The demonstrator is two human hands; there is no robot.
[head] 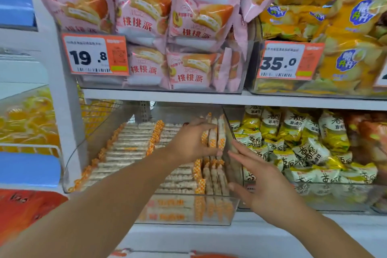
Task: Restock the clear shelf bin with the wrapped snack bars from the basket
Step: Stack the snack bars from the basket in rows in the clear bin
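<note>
The clear shelf bin [88,153] sits on the lower shelf and holds several rows of wrapped snack bars [129,142] with orange-checked ends. My left hand [190,142] reaches into the bin's right side and grips a small bunch of upright snack bars [215,132] against the right wall. Fingers straight, my right hand [259,180] touches the outside of the bin's right wall near its front corner. The basket is not in view.
To the right, a second clear bin [339,197] holds yellow and white snack bags. On the upper shelf [146,95] stand bins of pink cake packs and yellow chip bags with price tags 19.8 and 35.0. Blue and orange items lie at the left.
</note>
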